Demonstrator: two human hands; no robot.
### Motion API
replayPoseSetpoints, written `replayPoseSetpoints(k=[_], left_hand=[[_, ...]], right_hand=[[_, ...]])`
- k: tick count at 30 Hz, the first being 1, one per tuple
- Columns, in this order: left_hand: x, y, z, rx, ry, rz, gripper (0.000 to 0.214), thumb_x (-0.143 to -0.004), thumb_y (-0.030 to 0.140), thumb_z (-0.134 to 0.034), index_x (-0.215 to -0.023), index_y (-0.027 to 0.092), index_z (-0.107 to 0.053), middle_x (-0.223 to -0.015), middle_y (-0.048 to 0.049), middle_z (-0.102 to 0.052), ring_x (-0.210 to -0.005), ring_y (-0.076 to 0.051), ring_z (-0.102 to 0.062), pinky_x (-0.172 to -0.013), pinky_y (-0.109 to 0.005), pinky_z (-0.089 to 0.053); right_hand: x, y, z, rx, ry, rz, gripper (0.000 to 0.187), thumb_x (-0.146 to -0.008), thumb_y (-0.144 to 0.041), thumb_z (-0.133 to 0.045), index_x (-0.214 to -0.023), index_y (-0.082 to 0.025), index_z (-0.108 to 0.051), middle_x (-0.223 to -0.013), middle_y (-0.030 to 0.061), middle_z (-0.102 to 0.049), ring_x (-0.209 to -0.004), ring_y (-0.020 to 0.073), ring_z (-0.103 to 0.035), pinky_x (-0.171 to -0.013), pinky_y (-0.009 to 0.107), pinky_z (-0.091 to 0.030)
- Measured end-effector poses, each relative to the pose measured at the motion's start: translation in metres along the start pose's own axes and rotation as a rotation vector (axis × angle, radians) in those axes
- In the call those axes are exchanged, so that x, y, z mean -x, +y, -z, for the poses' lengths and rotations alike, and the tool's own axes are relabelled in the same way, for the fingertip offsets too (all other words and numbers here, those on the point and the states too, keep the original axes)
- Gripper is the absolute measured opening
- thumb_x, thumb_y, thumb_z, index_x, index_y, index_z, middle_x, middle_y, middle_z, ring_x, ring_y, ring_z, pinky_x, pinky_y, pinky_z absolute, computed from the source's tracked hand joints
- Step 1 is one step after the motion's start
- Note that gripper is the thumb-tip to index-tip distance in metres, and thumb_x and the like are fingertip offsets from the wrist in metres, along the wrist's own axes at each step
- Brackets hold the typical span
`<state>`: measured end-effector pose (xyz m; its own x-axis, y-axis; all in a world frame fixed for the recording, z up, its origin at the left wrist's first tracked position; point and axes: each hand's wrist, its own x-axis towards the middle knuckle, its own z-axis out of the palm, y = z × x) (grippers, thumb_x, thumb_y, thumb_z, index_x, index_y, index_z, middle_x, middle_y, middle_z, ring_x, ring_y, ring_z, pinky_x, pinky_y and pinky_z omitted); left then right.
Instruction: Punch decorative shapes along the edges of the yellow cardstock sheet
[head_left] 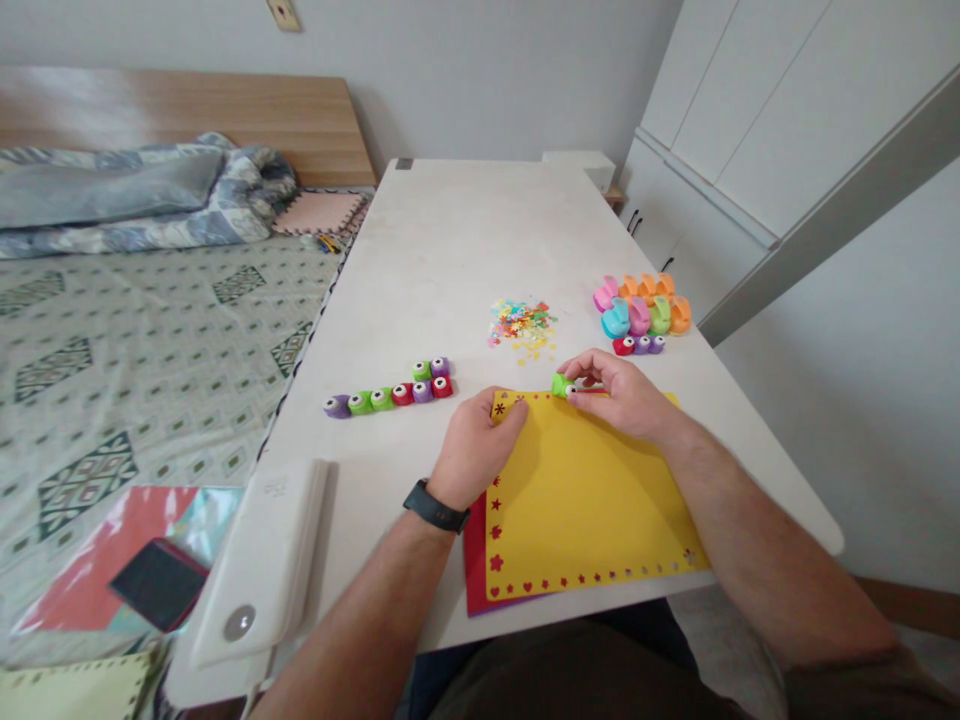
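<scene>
A yellow foam sheet (592,500) with punched shapes along its edges lies on the white table (465,240), over a red sheet (474,570). My left hand (476,445) rests closed on the yellow sheet's top-left corner, pressing it down. My right hand (619,392) grips a small green craft punch (560,385) set on the sheet's top edge.
A row of small punches (390,393) lies left of the sheet. Coloured paper bits (521,325) and a cluster of larger punches (641,310) sit beyond it. A white device (262,560) sits at the near left edge. A bed (142,330) with paper sheets lies to the left.
</scene>
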<state>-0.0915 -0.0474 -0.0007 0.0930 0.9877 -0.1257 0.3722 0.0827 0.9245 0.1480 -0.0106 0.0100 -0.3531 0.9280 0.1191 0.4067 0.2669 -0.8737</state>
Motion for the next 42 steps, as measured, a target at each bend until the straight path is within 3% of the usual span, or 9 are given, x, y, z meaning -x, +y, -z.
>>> replayPoseSetpoints(k=[13, 22, 29, 42], left_hand=[[0.0025, 0.01, 0.0033, 0.068, 0.032, -0.017, 0.025, -0.082, 0.044, -0.069, -0.082, 0.019, -0.07, -0.071, -0.0033, -0.071, -0.064, -0.019, -0.063, -0.054, -0.027, -0.044], [0.0011, 0.0062, 0.0013, 0.056, -0.017, -0.008, 0.028, -0.088, 0.046, -0.065, -0.089, 0.019, -0.07, -0.08, -0.0042, -0.074, -0.067, -0.019, -0.065, -0.056, -0.026, -0.045], [0.0025, 0.0085, 0.0012, 0.067, -0.01, -0.016, 0.027, -0.086, 0.045, -0.067, -0.086, 0.018, -0.071, -0.078, -0.0042, -0.074, -0.067, -0.019, -0.065, -0.056, -0.026, -0.046], [0.0021, 0.0065, -0.0002, 0.009, -0.037, -0.047, 0.029, -0.092, 0.046, -0.061, -0.092, 0.019, -0.07, -0.084, -0.0049, -0.075, -0.073, -0.019, -0.067, -0.059, -0.026, -0.046]], right_hand=[[-0.0018, 0.0091, -0.0019, -0.08, -0.124, -0.046, 0.031, -0.085, -0.026, -0.075, -0.115, -0.022, -0.066, -0.114, 0.0069, -0.072, -0.104, 0.0226, -0.069, -0.099, 0.041, -0.053], [-0.0026, 0.0059, -0.0037, -0.132, -0.139, -0.06, 0.033, -0.085, -0.027, -0.075, -0.115, -0.02, -0.065, -0.112, 0.0083, -0.071, -0.103, 0.0226, -0.068, -0.098, 0.041, -0.054], [-0.002, 0.0073, -0.0043, -0.098, -0.162, -0.072, 0.04, -0.086, -0.027, -0.074, -0.126, -0.021, -0.066, -0.128, 0.0103, -0.07, -0.115, 0.026, -0.068, -0.106, 0.046, -0.052], [-0.0019, 0.0105, -0.0021, -0.084, -0.18, -0.093, 0.042, -0.087, -0.031, -0.075, -0.128, -0.022, -0.068, -0.126, 0.0095, -0.072, -0.113, 0.0265, -0.069, -0.105, 0.047, -0.053]])
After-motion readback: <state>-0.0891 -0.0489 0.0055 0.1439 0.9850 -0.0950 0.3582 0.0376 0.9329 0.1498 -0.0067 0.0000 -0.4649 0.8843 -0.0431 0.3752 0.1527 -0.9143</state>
